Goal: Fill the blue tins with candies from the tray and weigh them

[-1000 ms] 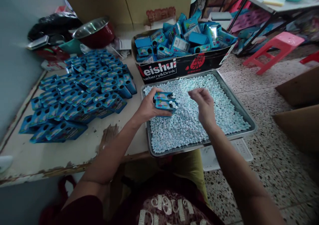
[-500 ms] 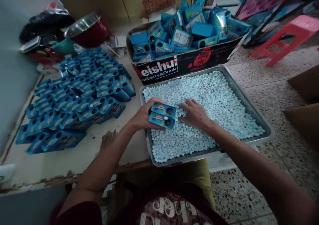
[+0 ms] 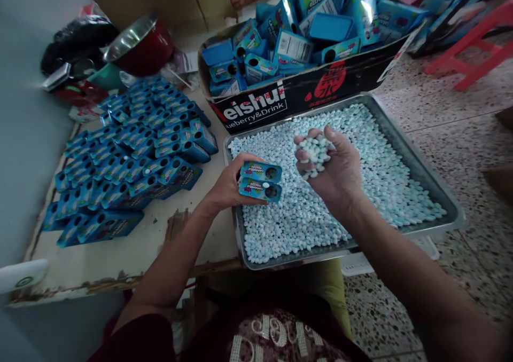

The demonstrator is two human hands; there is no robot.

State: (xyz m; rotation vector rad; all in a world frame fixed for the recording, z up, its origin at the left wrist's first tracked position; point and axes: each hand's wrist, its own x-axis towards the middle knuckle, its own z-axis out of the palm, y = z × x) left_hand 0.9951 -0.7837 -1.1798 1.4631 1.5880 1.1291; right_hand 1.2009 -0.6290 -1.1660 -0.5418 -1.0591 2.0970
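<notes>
My left hand (image 3: 229,187) is wrapped round two small blue candy boxes (image 3: 256,171), held side by side with their round holes facing up. A single pale candy lies on top of the nearer box. Palm up, my right hand (image 3: 339,172) cups a heap of pale blue-white candies (image 3: 316,154) in its curled fingers, above the tray. Below both hands, a metal tray (image 3: 455,220) holds a thick layer of the same candies (image 3: 296,218). The left hand is over the tray's left edge.
Many blue boxes (image 3: 128,154) stand in rows on the worn table (image 3: 154,252) at left. Behind the tray, a black carton (image 3: 296,100) is heaped with more blue boxes. A red bowl (image 3: 140,47) sits at the back left, and a red stool (image 3: 476,47) stands on the floor.
My right hand has risen out of the candies and turned palm up with a handful. The left hand still holds the two boxes in nearly the same place.
</notes>
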